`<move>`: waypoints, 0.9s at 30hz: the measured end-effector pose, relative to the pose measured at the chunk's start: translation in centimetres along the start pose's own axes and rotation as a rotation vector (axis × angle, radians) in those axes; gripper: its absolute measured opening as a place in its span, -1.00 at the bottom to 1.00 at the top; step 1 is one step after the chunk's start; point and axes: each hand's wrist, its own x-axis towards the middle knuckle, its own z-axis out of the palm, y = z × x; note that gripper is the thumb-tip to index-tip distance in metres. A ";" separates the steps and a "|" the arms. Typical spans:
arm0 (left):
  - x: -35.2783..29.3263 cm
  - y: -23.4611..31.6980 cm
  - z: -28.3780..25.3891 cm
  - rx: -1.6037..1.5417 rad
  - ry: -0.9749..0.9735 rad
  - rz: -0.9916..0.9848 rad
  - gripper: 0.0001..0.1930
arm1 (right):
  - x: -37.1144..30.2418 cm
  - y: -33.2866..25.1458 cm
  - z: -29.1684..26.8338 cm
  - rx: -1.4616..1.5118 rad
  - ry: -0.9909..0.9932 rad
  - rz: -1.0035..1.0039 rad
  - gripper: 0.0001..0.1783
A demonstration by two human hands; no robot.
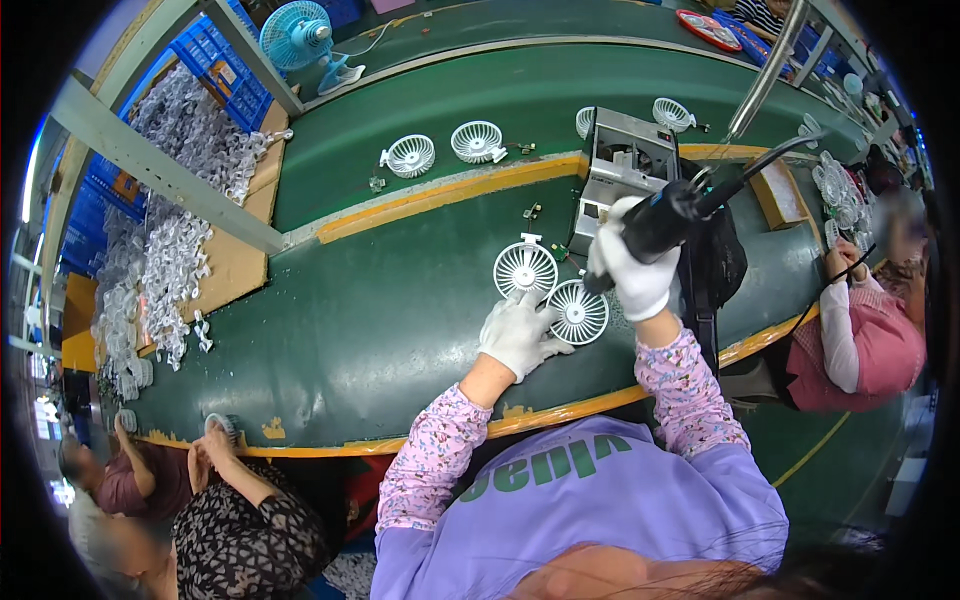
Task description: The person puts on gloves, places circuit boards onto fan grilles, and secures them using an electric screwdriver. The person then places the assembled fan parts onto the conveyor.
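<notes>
My white-gloved right hand (635,272) grips a black tube-shaped tool (660,222); my white-gloved left hand (518,335), spread, touches a round white plastic fan cage (579,313) (set out, unfinished, I'd guess).

Bench (370,330): green surface, yellow-orange near edge. Fan grilles (525,267): white. Left hand (518,335), right hand (640,275): gloved in white. Handheld tool (662,220): black. Sleeves (435,455): pink, multicoloured floral print. Shirt (640,525): purple, green lettering (560,462).

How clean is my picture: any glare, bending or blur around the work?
Head view: pale sheen on the green tabletop, left of the white fan guards; head view: the near table edge curves, likely fisheye bending; head view: the guards' spokes are distinct, no heavy blur there.
</notes>
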 end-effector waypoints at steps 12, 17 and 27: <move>0.1 0.1 0.0 0.002 -0.017 0.015 -0.58 | -2.5 3.0 0.8 -0.344 -0.206 -0.146 -0.71; 0.2 0.1 0.2 0.012 0.045 0.037 -0.59 | -2.5 2.6 0.5 -0.238 -0.271 0.006 -0.72; -0.5 0.6 1.0 -0.060 -0.153 0.294 -0.55 | 4.6 -0.6 -2.1 -0.194 0.107 -0.345 -0.73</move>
